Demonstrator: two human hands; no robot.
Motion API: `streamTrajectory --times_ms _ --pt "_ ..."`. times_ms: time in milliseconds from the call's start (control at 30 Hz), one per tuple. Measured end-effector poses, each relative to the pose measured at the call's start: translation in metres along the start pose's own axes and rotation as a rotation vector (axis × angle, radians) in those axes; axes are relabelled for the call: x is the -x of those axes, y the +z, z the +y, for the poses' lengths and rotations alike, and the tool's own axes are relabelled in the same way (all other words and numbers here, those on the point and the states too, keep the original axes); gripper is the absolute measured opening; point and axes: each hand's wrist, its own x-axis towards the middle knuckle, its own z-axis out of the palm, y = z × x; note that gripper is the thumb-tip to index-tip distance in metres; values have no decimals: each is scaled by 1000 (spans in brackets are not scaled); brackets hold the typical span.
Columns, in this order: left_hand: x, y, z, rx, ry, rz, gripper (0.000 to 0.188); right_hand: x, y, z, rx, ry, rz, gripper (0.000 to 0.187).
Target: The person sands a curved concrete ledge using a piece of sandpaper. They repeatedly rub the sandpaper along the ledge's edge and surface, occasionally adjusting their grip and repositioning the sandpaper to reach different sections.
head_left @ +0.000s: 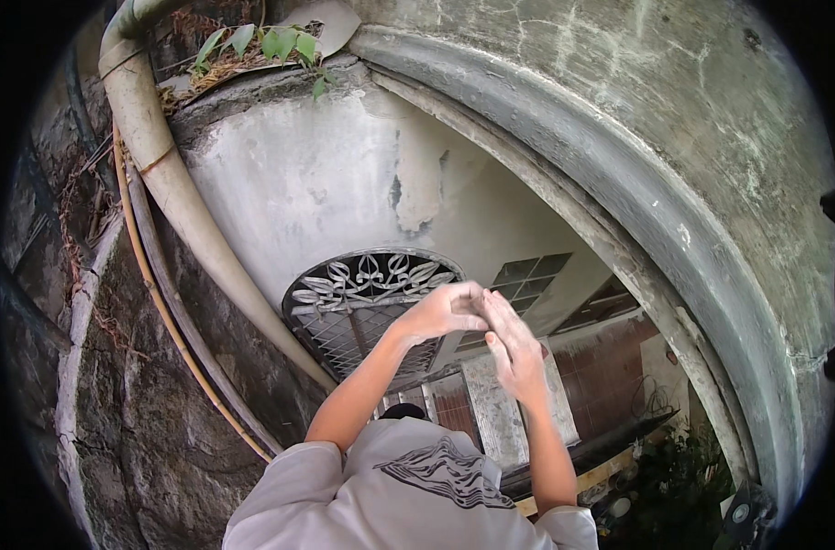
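My left hand and my right hand are raised together in front of my chest, with pale powder or dust on the skin. The left fingers curve over and meet the right hand near its fingertips, thumb held apart below. Nearly straight, the right fingers point up and to the left, and the right thumb stands away from them. No object shows in either hand, though the space between the palms is partly hidden. Below the hands is my white T-shirt with a black line print.
A thick pale pipe and a thin yellowish pipe run down the rough rock wall at left. Beyond the hands stands an arched metal gate. A curved concrete ledge sweeps down the right, with dark plants below.
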Motion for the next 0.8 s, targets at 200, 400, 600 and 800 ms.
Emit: streamTrajectory --times_ms 200,400,600,800 --pt "-73 -45 27 441 171 421 78 -38 -46 -31 494 -416 177 43" --pt "-164 -100 92 975 415 180 117 -106 -88 -58 864 -544 125 45" --pt "-190 -123 136 867 649 323 102 -138 -62 -52 1351 -487 185 44" --pt "-189 -125 143 849 635 429 94 -187 -28 -37 1487 -563 197 48"
